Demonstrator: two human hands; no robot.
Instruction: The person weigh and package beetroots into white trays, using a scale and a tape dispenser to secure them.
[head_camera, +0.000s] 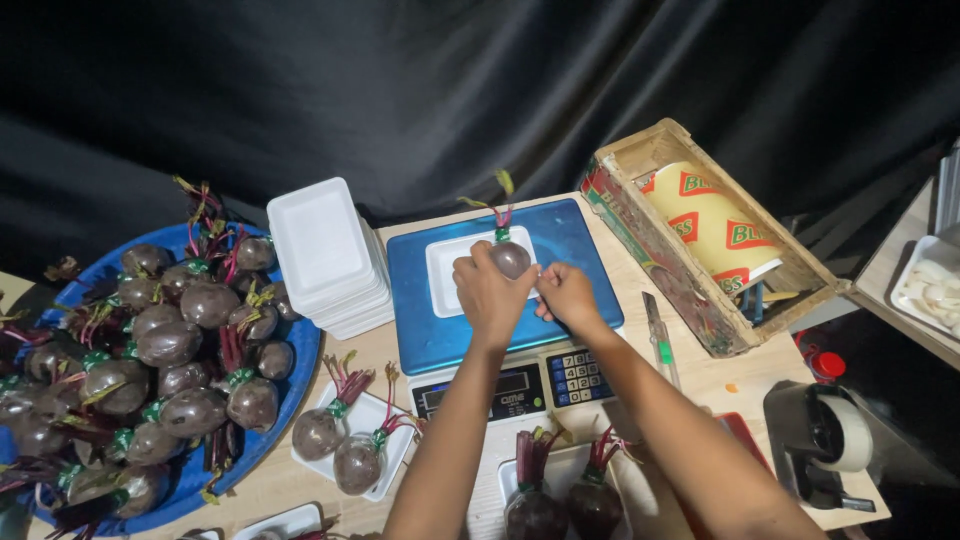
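The person's left hand (487, 292) is gripping a wrapped beetroot (511, 259) and holding it on a white foam tray (445, 270) that is sitting on the blue scale (560, 250) at the middle of the desk (700, 375). The right hand (566, 296) is closing narrowly at the beetroot's right side, fingertips pinching what looks like film; whether it is actually holding any is too small to tell.

Judging by how things are lying, the work seems partly done. Near the scale, one tray (385, 420) is already carrying two wrapped beetroots, and another pair (565, 500) is standing at the near edge. Far more is waiting: a blue platter (300, 350) on the left is heaped with beetroots, and a stack of empty foam trays (325, 255) is standing just beside it.

To the right, a worn cardboard box (690, 300) is lying open at a slant, holding a roll (710, 225) in a yellow wrapper with red triangular marks. A small knife (658, 340) is lying between box and scale. At the near right a tape dispenser (825, 435) is sitting, and a red-capped bottle (822, 365) is standing just behind it.
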